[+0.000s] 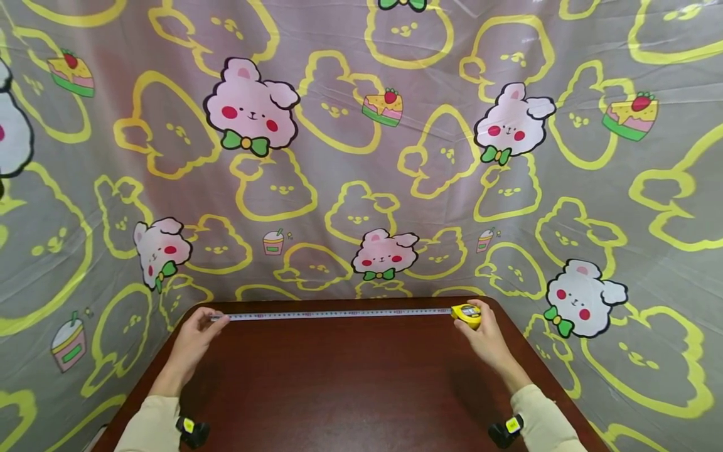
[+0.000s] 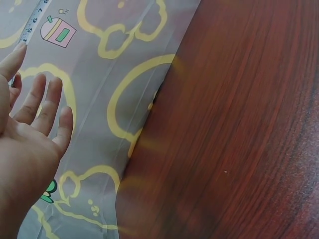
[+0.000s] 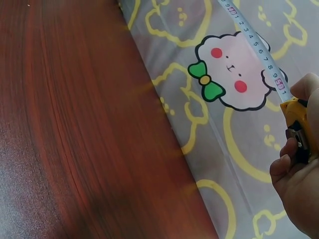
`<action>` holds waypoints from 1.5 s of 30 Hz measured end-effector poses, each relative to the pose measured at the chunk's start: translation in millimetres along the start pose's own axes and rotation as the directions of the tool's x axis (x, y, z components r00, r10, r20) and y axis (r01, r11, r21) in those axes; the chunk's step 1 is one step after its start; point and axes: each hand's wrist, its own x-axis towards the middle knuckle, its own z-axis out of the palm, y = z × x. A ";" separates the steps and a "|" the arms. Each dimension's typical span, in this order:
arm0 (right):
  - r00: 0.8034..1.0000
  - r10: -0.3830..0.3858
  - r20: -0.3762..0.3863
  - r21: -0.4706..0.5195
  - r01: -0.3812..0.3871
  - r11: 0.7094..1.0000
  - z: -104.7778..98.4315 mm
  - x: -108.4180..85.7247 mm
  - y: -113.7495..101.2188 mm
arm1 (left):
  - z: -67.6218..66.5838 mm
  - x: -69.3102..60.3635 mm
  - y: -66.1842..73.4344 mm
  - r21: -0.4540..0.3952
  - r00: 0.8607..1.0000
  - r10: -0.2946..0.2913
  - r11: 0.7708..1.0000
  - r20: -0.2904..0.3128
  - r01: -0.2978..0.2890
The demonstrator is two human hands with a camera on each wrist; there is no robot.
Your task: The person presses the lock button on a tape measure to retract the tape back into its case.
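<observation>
A yellow tape measure (image 1: 467,316) is gripped in my right hand (image 1: 487,336), its white blade (image 1: 339,313) drawn out to the left. In the right wrist view the yellow and black case (image 3: 300,130) sits between the thumb and curled fingers, and the numbered blade (image 3: 259,50) runs out from it. My left hand (image 1: 194,339) pinches the free end of the blade between thumb and index finger. The left wrist view has the other fingers of the left hand (image 2: 37,134) spread loosely. Between both hands the blade is stretched nearly straight near the table's far edge.
A dark reddish-brown table (image 1: 350,376) lies below the hands. Grey curtain (image 1: 339,157) printed with yellow outlines and pink rabbits hangs behind it and along both sides. Each sleeve has a small black wrist camera, the left camera (image 1: 193,432) and the right camera (image 1: 504,432).
</observation>
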 end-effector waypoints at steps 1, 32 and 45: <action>1.000 0.005 0.004 0.005 -0.005 1.000 0.2 -0.4 -0.3 | 0.6 0.3 -0.2 -0.004 1.000 0.000 1.000 0.001 0.000; 0.999 0.034 0.007 -0.003 -0.034 0.999 14.5 -1.3 -6.8 | 7.3 -2.4 2.4 0.022 1.000 0.005 1.000 0.023 -0.006; 0.999 0.038 0.024 0.020 -0.039 0.999 22.6 -2.8 -9.1 | 14.4 -2.5 -2.0 0.019 0.999 0.019 1.000 0.046 -0.020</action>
